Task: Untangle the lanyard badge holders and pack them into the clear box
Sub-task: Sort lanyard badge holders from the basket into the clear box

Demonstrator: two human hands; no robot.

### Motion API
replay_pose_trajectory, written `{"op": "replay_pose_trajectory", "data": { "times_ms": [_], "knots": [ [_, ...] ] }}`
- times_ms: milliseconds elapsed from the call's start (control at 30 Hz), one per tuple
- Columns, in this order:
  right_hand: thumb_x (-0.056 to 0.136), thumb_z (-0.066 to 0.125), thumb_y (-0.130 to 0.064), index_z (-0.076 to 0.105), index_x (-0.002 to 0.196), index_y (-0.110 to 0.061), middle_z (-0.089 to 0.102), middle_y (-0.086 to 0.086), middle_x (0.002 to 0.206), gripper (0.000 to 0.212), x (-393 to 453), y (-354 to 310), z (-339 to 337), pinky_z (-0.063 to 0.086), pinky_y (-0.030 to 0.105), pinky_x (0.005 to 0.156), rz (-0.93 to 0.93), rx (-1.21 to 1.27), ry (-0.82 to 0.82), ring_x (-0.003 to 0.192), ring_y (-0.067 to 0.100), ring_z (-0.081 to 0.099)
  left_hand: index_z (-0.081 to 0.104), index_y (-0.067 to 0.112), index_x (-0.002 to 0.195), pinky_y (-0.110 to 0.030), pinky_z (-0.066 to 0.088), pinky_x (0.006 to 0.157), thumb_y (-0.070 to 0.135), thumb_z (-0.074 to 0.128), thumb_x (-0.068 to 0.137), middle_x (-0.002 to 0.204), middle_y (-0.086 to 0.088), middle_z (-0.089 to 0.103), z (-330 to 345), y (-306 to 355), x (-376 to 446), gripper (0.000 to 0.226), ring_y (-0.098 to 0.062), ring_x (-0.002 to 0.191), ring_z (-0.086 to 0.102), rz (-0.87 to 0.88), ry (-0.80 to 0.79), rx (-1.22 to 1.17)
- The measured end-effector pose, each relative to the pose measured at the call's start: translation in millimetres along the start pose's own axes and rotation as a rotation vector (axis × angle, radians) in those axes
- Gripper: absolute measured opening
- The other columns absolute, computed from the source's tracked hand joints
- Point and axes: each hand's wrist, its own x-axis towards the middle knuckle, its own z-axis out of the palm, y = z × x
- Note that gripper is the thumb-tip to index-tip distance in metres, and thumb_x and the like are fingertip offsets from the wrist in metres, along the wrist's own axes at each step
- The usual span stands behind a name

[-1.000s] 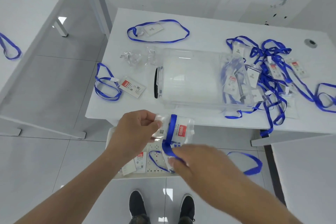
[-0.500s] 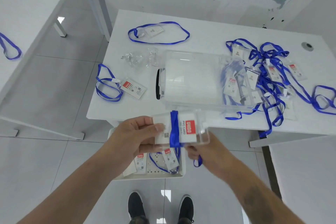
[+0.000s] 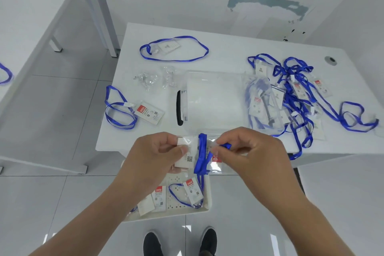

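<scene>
Just in front of the table's near edge, my left hand pinches the left end of a clear badge holder. A blue lanyard is wound around the holder's middle. My right hand pinches the lanyard's loose end beside the holder's right side. The clear box lies on the white table behind my hands, with some badge holders showing at its right end. A tangled pile of blue lanyards and badges lies to the box's right.
Two separate lanyard badges lie on the table, one at the far left and one at the near left. Crumpled clear wrappers sit between them. A white perforated tray with several badges stands below the table, above my shoes.
My right hand rose from under the badge holder to its right side and took the lanyard's end. The holder moved up toward the table edge.
</scene>
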Motion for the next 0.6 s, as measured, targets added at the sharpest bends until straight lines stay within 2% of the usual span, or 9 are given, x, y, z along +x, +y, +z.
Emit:
{"op": "replay_pose_trajectory", "data": {
  "times_ms": [100, 200, 267, 333, 400, 467, 533, 600],
  "knots": [
    [0.073, 0.081, -0.030, 0.070, 0.069, -0.032, 0.068, -0.015, 0.074, 0.012, 15, 12, 0, 0.049, 0.017, 0.065, 0.015, 0.053, 0.094, 0.075, 0.007, 0.063, 0.073, 0.017, 0.087, -0.026, 0.062, 0.066, 0.012, 0.068, 0.089, 0.078, 0.003, 0.078, 5, 14, 4, 0.007, -0.016, 0.075, 0.075, 0.034, -0.068, 0.003],
    [0.066, 0.083, -0.039, 0.067, 0.082, -0.040, 0.061, -0.017, 0.088, 0.022, 31, 23, -7, 0.048, 0.015, 0.065, -0.001, 0.061, 0.180, 0.083, 0.006, 0.058, 0.073, 0.018, 0.088, -0.025, 0.062, 0.066, 0.009, 0.065, 0.091, 0.080, 0.003, 0.078, 12, 28, 11, 0.012, -0.017, 0.075, 0.076, 0.043, -0.113, -0.007],
    [0.062, 0.085, -0.044, 0.067, 0.083, -0.038, 0.062, -0.016, 0.086, 0.028, 45, 31, -22, 0.046, 0.012, 0.060, 0.063, 0.116, 0.162, 0.072, 0.002, 0.058, 0.073, 0.016, 0.091, -0.024, 0.061, 0.066, 0.008, 0.064, 0.091, 0.082, 0.001, 0.079, 21, 40, 21, 0.012, -0.017, 0.076, 0.076, 0.017, -0.129, -0.037],
    [0.062, 0.085, -0.045, 0.068, 0.074, -0.030, 0.066, -0.012, 0.075, 0.026, 56, 37, -28, 0.042, 0.012, 0.052, 0.096, 0.137, 0.099, 0.056, 0.002, 0.054, 0.073, 0.015, 0.094, -0.026, 0.062, 0.069, 0.010, 0.066, 0.090, 0.084, -0.001, 0.079, 24, 48, 26, 0.010, -0.018, 0.079, 0.076, -0.010, -0.141, -0.044],
    [0.064, 0.084, -0.046, 0.068, 0.070, -0.027, 0.067, -0.011, 0.070, 0.025, 76, 46, -39, 0.044, 0.015, 0.051, 0.096, 0.100, 0.054, 0.053, 0.003, 0.055, 0.074, 0.016, 0.093, -0.029, 0.062, 0.070, 0.012, 0.070, 0.088, 0.083, -0.003, 0.078, 36, 57, 42, 0.008, -0.022, 0.083, 0.075, -0.035, -0.089, -0.022],
    [0.066, 0.081, -0.052, 0.068, 0.072, -0.029, 0.067, -0.014, 0.070, 0.026, 103, 56, -49, 0.050, 0.024, 0.055, 0.100, 0.000, 0.044, 0.061, 0.005, 0.060, 0.074, 0.017, 0.091, -0.030, 0.062, 0.069, 0.011, 0.070, 0.088, 0.087, -0.012, 0.076, 53, 66, 61, 0.008, -0.030, 0.090, 0.073, -0.055, -0.011, -0.027],
    [0.068, 0.077, -0.056, 0.068, 0.076, -0.032, 0.067, -0.015, 0.072, 0.027, 133, 68, -58, 0.050, 0.027, 0.061, 0.088, -0.133, 0.016, 0.068, 0.005, 0.061, 0.073, 0.016, 0.094, -0.033, 0.062, 0.072, 0.009, 0.064, 0.091, 0.094, -0.019, 0.073, 71, 74, 83, 0.011, -0.034, 0.093, 0.071, -0.083, 0.075, -0.065],
    [0.072, 0.074, -0.056, 0.066, 0.082, -0.031, 0.066, -0.015, 0.076, 0.027, 161, 77, -62, 0.049, 0.026, 0.066, 0.075, -0.257, -0.037, 0.075, 0.006, 0.061, 0.072, 0.016, 0.096, -0.037, 0.062, 0.079, 0.008, 0.059, 0.094, 0.091, -0.012, 0.072, 87, 77, 103, 0.016, -0.029, 0.089, 0.070, -0.111, 0.149, -0.102]
  ]
}}
